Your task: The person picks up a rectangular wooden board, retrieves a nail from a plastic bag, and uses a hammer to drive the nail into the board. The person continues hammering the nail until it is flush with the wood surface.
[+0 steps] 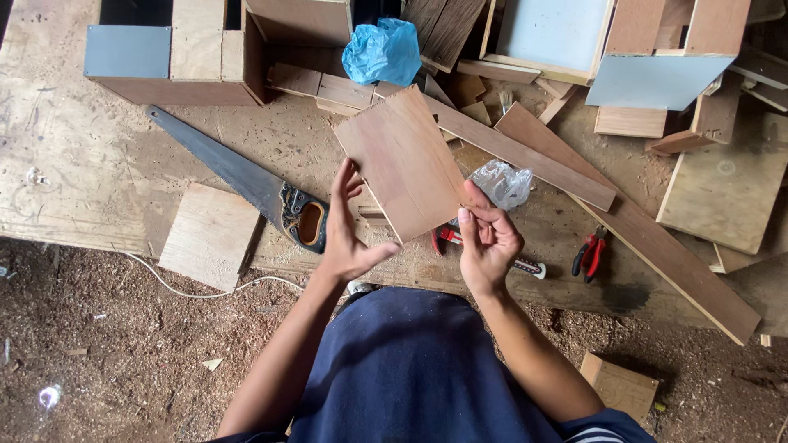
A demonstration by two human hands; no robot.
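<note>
I hold a flat brown plywood panel (404, 160) between both hands above the workboard. My left hand (345, 230) presses its open palm and spread fingers against the panel's left edge. My right hand (486, 238) pinches the panel's lower right corner with thumb and fingers. A handsaw (246, 182) with a dark blade and black handle lies just left of my left hand. Under my right hand a red-handled tool (447, 238) is partly hidden.
Red pliers (589, 253) lie at right beside long wooden slats (624, 217). A clear plastic bag (502, 182) and a blue bag (382, 51) sit behind the panel. Wooden boxes (176, 53) stand at the back. A plywood square (209, 235) and white cord (205, 291) lie left. Sawdust covers the floor.
</note>
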